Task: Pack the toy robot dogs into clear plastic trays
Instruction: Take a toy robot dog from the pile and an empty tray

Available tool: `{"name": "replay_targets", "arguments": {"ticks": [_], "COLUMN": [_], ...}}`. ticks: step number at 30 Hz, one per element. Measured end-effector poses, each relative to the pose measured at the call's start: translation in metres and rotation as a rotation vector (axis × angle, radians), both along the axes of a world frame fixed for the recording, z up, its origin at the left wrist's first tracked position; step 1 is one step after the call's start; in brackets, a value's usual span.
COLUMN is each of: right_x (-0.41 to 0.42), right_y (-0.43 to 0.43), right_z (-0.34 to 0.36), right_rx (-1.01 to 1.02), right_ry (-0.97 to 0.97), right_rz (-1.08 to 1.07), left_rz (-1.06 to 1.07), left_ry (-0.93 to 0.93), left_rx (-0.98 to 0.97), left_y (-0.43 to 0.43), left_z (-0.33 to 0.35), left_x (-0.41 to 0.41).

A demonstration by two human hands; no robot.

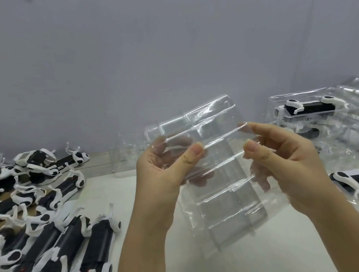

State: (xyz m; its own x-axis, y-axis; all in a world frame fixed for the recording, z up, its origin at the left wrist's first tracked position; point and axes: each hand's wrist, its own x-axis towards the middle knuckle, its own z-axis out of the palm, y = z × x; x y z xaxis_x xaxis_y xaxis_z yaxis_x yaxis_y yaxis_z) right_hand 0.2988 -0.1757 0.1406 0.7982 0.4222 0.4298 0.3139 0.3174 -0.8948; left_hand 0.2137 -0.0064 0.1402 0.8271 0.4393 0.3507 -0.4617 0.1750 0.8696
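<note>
Head view: an empty clear moulded plastic tray (pixel 220 189) is held up in the air between both hands, off the white table (pixel 137 208) that lies below the grip. The left hand (pixel 162 174) pinches the tray's left edge near its upper end, thumb on the near face and fingers curled behind, seen through the plastic. The right hand (pixel 286 165) pinches the opposite edge the same way, level with the left.

The step in hand looks like readying a fresh tray; no dog is in it yet. The tray's long axis runs from its far end, above the grip, down to its near end, which hangs well below the grip. The upper end tips away from the person and slightly left. Raised ribs cross it from side to side, dividing it into compartments. Whether the hollow side faces the person I cannot tell.

The next move probably calls for laying the tray flat, hollows up, and freeing one hand. That hand would reach left of the grip, where the loose black-and-white toy robot dogs (pixel 50 214) lie heaped. Right of the grip, a stack of filled clear trays (pixel 316 111) holds packed dogs.
</note>
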Motion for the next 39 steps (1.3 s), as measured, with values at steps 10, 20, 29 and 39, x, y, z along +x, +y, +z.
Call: {"name": "replay_targets", "arguments": {"ticks": [10, 20, 29, 39], "right_x": [0.006, 0.004, -0.001, 0.001], "right_y": [0.001, 0.001, 0.006, 0.01], "right_z": [-0.003, -0.007, -0.014, -0.012], "right_rx": [-0.033, -0.041, -0.136, -0.167], "right_ry": [-0.007, -0.088, -0.218, -0.127], "right_rz": [-0.035, -0.03, -0.111, -0.18], "left_rz": [0.025, 0.088, 0.211, 0.234], "left_ry": [0.042, 0.051, 0.15, 0.109], "left_rx": [-0.016, -0.016, -0.018, -0.011], "left_y": [0.002, 0.003, -0.003, -0.009], "left_z": [-0.006, -0.01, -0.013, -0.014], "left_x": [0.008, 0.011, 0.013, 0.016]}}
